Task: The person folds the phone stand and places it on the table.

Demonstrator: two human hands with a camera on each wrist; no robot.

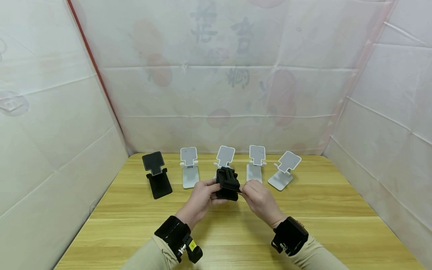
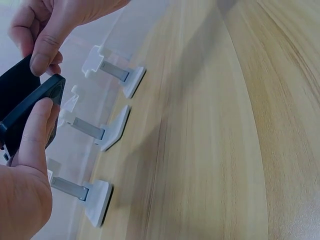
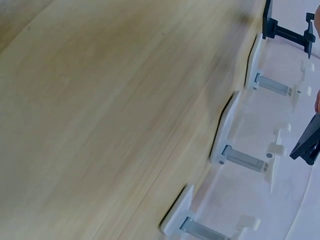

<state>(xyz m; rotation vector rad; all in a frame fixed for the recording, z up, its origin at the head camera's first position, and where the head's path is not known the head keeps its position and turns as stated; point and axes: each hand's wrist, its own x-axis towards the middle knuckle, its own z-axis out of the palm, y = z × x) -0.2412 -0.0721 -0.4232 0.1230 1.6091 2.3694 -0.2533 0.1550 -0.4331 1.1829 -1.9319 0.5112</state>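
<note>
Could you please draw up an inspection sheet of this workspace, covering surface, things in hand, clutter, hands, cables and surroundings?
Surface: wood-grain table, plank lines visible.
Job's things: black hinged piece, apparently a partly folded stand, held above the table.
Clutter: nothing seen besides the row behind: one black stand at left, then four white stands with grey faces.
Hands: left hand grips the hinged piece; right hand pinches its edge. Each wrist wears a black device.
Cables: nothing seen.
Surroundings: pale sheets with creases and faint prints, behind and at both sides.
</note>
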